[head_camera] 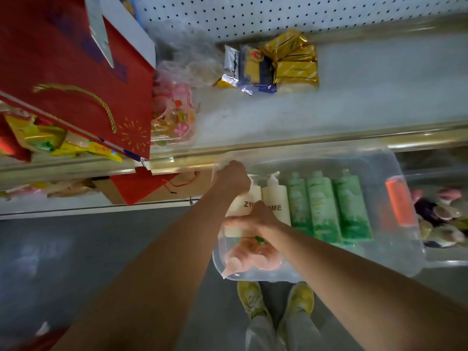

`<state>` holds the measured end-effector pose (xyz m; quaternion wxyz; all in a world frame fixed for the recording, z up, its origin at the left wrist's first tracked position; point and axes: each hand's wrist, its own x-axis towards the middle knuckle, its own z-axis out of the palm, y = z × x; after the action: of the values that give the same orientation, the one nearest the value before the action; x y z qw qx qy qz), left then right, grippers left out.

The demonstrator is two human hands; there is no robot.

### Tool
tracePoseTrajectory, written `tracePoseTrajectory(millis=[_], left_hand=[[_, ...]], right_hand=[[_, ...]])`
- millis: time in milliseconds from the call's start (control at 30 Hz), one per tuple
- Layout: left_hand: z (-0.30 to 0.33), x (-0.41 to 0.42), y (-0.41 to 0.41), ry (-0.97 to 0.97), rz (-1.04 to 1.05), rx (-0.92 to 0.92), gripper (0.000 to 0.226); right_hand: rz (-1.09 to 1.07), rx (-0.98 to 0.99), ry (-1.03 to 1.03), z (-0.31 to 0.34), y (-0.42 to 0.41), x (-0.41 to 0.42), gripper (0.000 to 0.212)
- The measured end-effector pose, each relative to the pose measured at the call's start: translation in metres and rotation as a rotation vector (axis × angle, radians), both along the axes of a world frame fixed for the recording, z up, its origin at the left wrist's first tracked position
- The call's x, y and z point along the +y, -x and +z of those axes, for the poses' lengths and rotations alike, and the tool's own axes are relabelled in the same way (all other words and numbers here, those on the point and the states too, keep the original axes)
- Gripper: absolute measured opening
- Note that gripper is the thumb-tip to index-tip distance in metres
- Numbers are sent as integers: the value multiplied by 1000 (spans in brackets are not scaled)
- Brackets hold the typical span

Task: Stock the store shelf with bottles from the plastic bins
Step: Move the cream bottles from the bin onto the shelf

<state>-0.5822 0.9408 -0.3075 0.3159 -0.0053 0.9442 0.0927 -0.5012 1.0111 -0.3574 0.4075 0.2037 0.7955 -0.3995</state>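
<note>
Reaching into the clear bin (395,188), left hand (231,177) grips a white pump bottle (253,196); right hand (258,219) pinches its base. Lift level, clearing the shelf edge (177,158) above the grip.

The clear plastic bin (395,173) has smooth, glossy, see-through walls. Inside it, the cream plastic pump bottles (276,198) look matt, while the green plastic bottles (324,206) carry a slight sheen. The white shelf (367,97) looks like smooth painted metal, with a shiny metallic front rail (278,145). The gold foil packets (291,64) are crinkled and highly reflective. The red paper gift bag (76,79) is matt, with a twisted gold cord handle (101,102).
</note>
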Motion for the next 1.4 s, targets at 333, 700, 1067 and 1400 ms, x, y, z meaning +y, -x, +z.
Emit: tracePoseTrajectory(millis=[333, 700, 1067, 1400], left_hand=[[6, -18, -8, -304, 234, -123, 53], [51, 6, -28, -536, 539, 53, 56], [180, 3, -44, -923, 645, 211, 57], [299, 5, -54, -1033, 500, 493, 45]], right_hand=[[-157, 11, 10, 8, 0, 8, 50], [-12, 268, -1, 75, -14, 51, 87], [-77, 370, 301, 191, -15, 89, 66], [-20, 625, 404, 302, -9, 101, 68]])
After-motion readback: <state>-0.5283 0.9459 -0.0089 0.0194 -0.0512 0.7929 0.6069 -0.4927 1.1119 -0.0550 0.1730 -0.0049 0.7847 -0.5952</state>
